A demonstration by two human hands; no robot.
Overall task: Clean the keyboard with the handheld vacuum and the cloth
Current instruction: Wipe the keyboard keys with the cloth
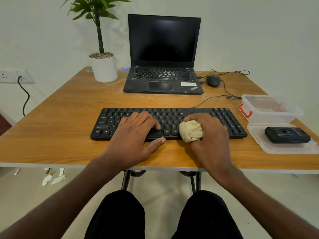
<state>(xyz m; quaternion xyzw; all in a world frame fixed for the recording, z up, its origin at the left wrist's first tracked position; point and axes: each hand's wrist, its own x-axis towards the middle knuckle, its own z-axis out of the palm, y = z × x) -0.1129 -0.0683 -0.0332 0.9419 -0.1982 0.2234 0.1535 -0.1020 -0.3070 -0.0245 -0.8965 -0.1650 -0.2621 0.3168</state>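
At frame centre, the left hand lies flat, fingers spread, on the black keyboard; the right hand grips a balled beige cloth against its lower-right keys. The handheld vacuum sits on a lid, right edge.

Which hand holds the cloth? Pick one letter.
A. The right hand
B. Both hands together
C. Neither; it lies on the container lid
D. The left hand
A: the right hand grips the balled-up cloth against the near edge of the keyboard, while the left hand rests flat on the keys and holds nothing.
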